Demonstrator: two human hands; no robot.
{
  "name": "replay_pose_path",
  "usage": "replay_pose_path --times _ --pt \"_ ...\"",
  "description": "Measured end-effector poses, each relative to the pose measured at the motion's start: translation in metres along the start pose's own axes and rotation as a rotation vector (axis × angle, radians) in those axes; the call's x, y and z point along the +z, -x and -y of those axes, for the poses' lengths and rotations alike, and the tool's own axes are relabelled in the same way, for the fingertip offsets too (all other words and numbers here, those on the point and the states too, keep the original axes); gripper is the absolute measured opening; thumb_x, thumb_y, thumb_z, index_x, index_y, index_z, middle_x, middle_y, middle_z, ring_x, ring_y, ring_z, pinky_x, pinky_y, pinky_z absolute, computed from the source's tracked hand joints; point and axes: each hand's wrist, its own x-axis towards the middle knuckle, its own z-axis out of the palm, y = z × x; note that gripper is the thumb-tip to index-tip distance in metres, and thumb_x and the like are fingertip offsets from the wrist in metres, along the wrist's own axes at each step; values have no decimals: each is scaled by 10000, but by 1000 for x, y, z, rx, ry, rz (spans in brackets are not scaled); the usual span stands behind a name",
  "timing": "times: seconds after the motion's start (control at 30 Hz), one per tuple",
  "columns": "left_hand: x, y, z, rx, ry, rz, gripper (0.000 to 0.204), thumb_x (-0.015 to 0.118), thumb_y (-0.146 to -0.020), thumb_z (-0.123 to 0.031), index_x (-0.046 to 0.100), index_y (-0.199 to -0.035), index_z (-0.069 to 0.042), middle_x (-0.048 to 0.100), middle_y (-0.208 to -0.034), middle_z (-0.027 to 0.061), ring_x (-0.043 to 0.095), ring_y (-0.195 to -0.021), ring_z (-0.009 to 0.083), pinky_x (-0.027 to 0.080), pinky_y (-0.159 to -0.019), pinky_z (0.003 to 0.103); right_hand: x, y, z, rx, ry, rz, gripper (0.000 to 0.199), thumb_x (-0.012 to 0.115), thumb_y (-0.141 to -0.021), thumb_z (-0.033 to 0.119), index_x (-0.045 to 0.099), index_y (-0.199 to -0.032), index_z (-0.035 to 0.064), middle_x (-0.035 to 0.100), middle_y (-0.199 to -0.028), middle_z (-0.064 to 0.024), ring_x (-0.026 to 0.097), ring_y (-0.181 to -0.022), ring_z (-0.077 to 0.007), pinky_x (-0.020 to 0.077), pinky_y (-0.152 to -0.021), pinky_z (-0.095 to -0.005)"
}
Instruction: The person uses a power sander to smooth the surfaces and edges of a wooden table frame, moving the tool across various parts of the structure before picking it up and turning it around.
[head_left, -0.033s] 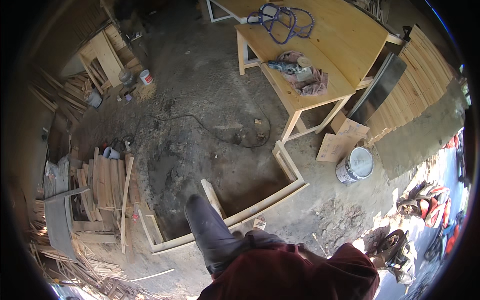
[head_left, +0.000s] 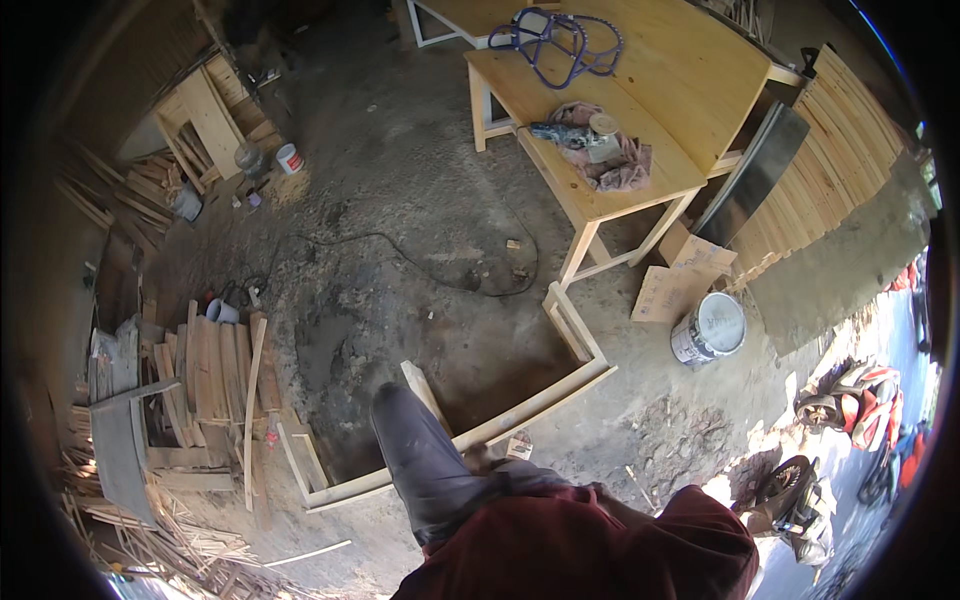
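In the lower middle, a low wooden frame (head_left: 535, 404) of pale timber lies on the floor, with short pieces standing off its long rail. My leg in grey trousers (head_left: 415, 450) crosses over that rail. Beside the thigh, close to the rail, a small part of my right hand (head_left: 480, 459) shows; its fingers are too dark and small to make out, and whether it touches the timber I cannot tell. A strip of my right forearm (head_left: 625, 510) shows by the dark red shirt (head_left: 560, 545). My left hand is out of sight.
A wooden table (head_left: 690, 150) bears a blue power tool (head_left: 560, 133) on a cloth and a purple frame (head_left: 575, 50). Near it stand a lidded bucket (head_left: 710, 330) and cardboard (head_left: 665, 295). A dark cable (head_left: 385, 238) crosses the floor. Stacked boards (head_left: 210, 370) lie left; motorcycles (head_left: 785, 490) stand right.
Slightly more of my right hand shows beside the thigh, near the rail. The whole view has shifted a little; the wooden frame and other things stay in place.
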Motion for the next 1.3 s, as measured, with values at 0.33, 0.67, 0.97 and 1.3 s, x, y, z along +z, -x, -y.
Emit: replay_pose_path --times 0.33,0.67,0.97,1.3 --pt "116 -32 -106 -27 -125 110 565 498 -1026 -559 596 -1340 -100 635 -1071 72 622 -945 253 508 -945 602 -17 -35 77 -356 -334 -181 482 680 -961 394 622 -1254 16 724 -945 -141 730 -832 -284 588 -697 -477" --pt "265 -117 -355 -36 -286 226 527 521 -1024 -536 641 -1287 -95 654 -958 50 646 -833 245 527 -922 643 -23 -59 223 -38 102 -442 414 655 -966 445 725 -1119 67 750 -996 -170 711 -745 -211 534 -595 -433" --pt "317 -143 -582 334 -186 384 445 555 -1023 -497 692 -1148 -92 525 -710 -9 545 -594 176 557 -717 624 -21 -69 510 -673 -338 -399 407 736 -960 366 692 -1139 3 753 -912 -98 728 -709 -193 603 -623 -335" --pt "265 -148 -531 -35 -182 160 368 525 -1045 -410 661 -1094 -72 500 -723 20 480 -576 149 421 -512 356 -31 -75 760 -569 -378 -782 411 779 -868 341 761 -1056 -24 777 -1016 -193 734 -982 -271 558 -872 -361"
